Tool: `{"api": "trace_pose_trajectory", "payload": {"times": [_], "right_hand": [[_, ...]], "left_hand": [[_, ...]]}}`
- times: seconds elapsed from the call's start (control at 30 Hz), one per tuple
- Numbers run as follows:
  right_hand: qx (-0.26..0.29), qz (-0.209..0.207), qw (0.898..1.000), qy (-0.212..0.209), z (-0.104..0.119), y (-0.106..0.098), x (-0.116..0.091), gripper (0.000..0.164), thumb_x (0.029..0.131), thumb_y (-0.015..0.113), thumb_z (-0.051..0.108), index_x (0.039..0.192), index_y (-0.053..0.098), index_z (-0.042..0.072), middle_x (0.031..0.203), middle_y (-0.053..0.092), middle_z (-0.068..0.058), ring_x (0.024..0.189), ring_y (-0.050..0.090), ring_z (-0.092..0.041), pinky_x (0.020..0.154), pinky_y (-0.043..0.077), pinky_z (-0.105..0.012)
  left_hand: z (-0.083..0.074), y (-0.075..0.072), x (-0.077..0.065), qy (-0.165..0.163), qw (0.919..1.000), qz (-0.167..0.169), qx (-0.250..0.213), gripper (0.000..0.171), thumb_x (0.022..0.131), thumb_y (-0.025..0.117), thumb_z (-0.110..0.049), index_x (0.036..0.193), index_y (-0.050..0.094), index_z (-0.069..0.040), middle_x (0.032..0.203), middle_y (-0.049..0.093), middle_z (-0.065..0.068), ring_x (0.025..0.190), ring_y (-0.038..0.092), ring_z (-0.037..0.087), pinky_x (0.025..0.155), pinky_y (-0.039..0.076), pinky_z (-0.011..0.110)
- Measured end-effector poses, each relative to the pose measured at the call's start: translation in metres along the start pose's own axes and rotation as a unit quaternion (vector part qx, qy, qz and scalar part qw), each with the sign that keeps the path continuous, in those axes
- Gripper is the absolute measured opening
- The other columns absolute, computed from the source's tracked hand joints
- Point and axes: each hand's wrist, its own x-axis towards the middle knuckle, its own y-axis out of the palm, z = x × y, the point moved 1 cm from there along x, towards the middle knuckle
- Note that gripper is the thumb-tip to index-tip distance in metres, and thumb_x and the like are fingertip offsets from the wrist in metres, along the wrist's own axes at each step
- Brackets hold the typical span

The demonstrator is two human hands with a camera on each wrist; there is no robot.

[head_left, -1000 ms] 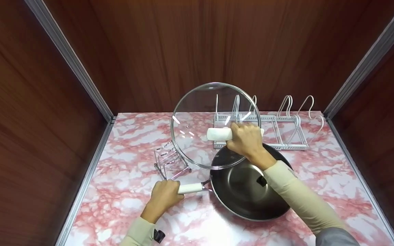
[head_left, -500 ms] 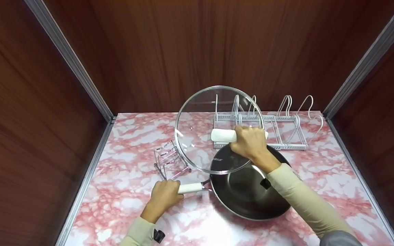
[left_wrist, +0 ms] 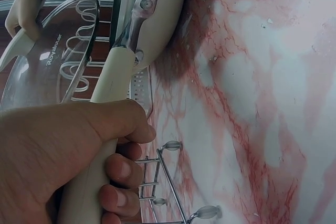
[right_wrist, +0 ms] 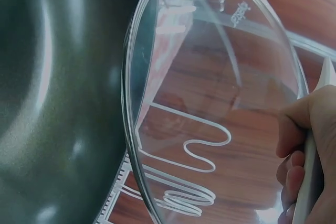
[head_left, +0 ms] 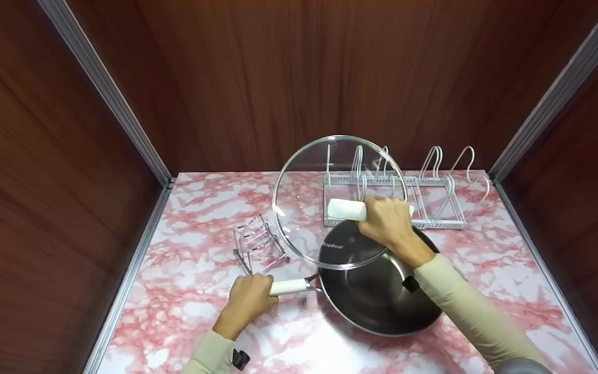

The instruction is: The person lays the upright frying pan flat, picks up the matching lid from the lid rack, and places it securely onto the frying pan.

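My left hand (head_left: pixel 250 298) grips the cream handle (left_wrist: pixel 113 80) of a wok-like frying pan (head_left: pixel 377 291), fingers curled round it as the left wrist view shows. The pan has a dark inside and a light outside, and it stands on the table to the right of that hand. Above its far left part, my right hand (head_left: pixel 387 221) holds a round glass lid (head_left: pixel 304 176) by its white bar handle (head_left: pixel 347 209). The lid has a metal rim and is tilted. In the right wrist view the lid (right_wrist: pixel 210 77) overlaps the pan's edge, with the curled fingers at the right.
A white wire rack (head_left: pixel 439 224) with upright loops stands behind the pan, partly seen through the lid. A small chrome wire rack (head_left: pixel 260 246) sits left of the pan, beyond the left hand. Brown wood-look panels (head_left: pixel 299 78) close in the marbled tabletop (head_left: pixel 190 234).
The right hand and the lid have moved a little to the right and down in the head view, toward the pan. The left hand and the pan have stayed put.
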Motion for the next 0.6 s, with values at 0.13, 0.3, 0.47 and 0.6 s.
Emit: {"api": "trace_pose_trajectory", "payload": {"times": [0.13, 0.3, 0.47, 0.6], "right_hand": [[0.001, 0.001, 1.0, 0.005, -0.002, -0.002, -0.003, 0.016, 0.067, 0.073, 0.014, 0.071, 0.059, 0.009, 0.056, 0.06, -0.008, 0.043, 0.045, -0.026, 0.043, 0.024, -0.033], [-0.002, 0.009, 1.0, 0.012, -0.005, -0.003, -0.007, 0.015, 0.068, 0.072, 0.014, 0.069, 0.058, 0.009, 0.055, 0.059, -0.008, 0.043, 0.043, -0.024, 0.043, 0.025, -0.033], [-0.002, 0.017, 1.0, 0.019, -0.006, -0.005, -0.012, 0.019, 0.068, 0.075, 0.017, 0.067, 0.057, 0.009, 0.055, 0.06, -0.011, 0.043, 0.047, -0.028, 0.041, 0.029, -0.037], [-0.004, 0.019, 0.999, 0.026, -0.008, -0.006, -0.016, 0.018, 0.067, 0.075, 0.017, 0.068, 0.059, 0.009, 0.056, 0.062, -0.013, 0.043, 0.052, -0.033, 0.04, 0.034, -0.043]], "left_hand": [[0.0, 0.0, 0.0, -0.001, 1.0, 0.001, 0.0, 0.03, 0.07, 0.087, -0.027, 0.07, 0.059, -0.014, 0.06, 0.059, 0.002, 0.051, 0.055, 0.025, 0.049, 0.039, 0.04], [0.001, 0.0, 0.0, -0.001, 1.0, 0.0, 0.0, 0.03, 0.07, 0.086, -0.026, 0.069, 0.059, -0.014, 0.06, 0.059, 0.002, 0.05, 0.054, 0.024, 0.049, 0.039, 0.04], [0.001, 0.0, 0.0, 0.0, 1.0, -0.001, -0.005, 0.029, 0.071, 0.086, -0.026, 0.069, 0.059, -0.015, 0.059, 0.059, 0.002, 0.05, 0.054, 0.023, 0.049, 0.039, 0.039], [0.001, 0.0, 0.0, 0.002, 1.0, -0.006, -0.006, 0.029, 0.071, 0.086, -0.026, 0.069, 0.06, -0.014, 0.059, 0.059, 0.002, 0.05, 0.054, 0.023, 0.049, 0.039, 0.039]]}}
